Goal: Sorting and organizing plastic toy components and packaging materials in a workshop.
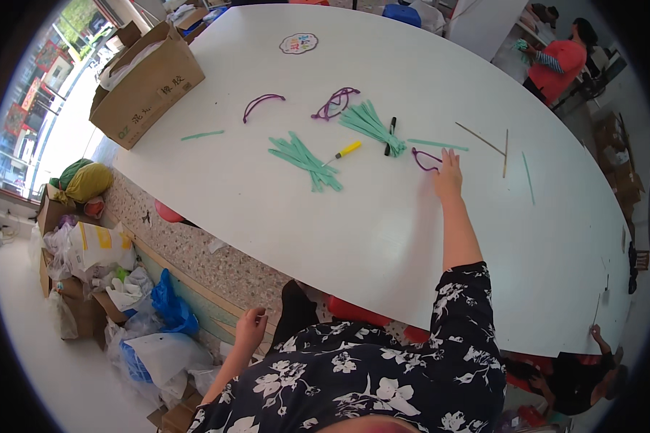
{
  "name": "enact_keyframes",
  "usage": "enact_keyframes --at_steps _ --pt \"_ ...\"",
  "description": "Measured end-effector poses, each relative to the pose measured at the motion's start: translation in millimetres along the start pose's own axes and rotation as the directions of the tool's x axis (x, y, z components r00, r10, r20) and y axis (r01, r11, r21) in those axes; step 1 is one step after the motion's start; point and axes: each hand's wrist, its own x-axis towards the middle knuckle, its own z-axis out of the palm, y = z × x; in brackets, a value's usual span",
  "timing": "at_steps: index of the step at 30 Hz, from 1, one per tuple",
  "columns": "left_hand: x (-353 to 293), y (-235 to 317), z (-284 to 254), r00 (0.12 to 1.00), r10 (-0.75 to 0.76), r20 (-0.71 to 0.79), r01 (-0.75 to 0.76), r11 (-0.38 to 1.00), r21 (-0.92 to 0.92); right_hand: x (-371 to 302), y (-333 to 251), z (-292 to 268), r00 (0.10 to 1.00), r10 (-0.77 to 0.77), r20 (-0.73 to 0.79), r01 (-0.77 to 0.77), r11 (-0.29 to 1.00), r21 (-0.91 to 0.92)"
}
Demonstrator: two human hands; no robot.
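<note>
My right hand [449, 177] reaches over the white table, fingers stretched forward and apart. It is at the right end of a purple cord loop [425, 159]; the contact is partly hidden by the hand. Just beyond the fingertips lies a single green strip [438, 144]. My left hand [250, 325] is below the table edge near my lap, fingers loosely curled, with nothing visible in it. To the left of the right hand are a bundle of green strips [372, 128], a black pen [391, 134], a yellow-handled tool [348, 150] and a looser pile of green strips [307, 162].
More purple cords [335, 105] and a purple cord band [263, 105] lie farther back. Thin brown sticks [505, 153] are on the right. A cardboard box [148, 86] stands at the table's far left. Bags [152, 353] crowd the floor. Another person [578, 379] sits at lower right.
</note>
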Motion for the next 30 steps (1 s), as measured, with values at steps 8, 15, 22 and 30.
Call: enact_keyframes --at_steps 8,15,22,30 --pt "234.9 3.1 -99.7 0.895 0.232 -0.380 -0.287 0.953 -0.094 -43.2 -12.9 11.5 0.959 0.277 0.053 -0.275 0.960 -0.045" --pt "484.2 99.8 -141.3 0.629 0.543 -0.556 -0.499 0.831 0.247 -118.3 -110.0 -0.1 0.562 0.779 0.279 -0.709 0.280 0.647" --pt "566.6 150.6 -120.3 0.901 0.418 -0.120 -0.348 0.859 0.376 -165.1 -175.1 29.5 0.335 0.864 0.377 -0.678 -0.057 0.732" --pt "574.9 246.9 -49.2 0.967 0.256 0.000 -0.238 0.900 -0.365 -162.3 -177.1 27.2 0.403 0.828 0.389 -0.705 0.011 0.709"
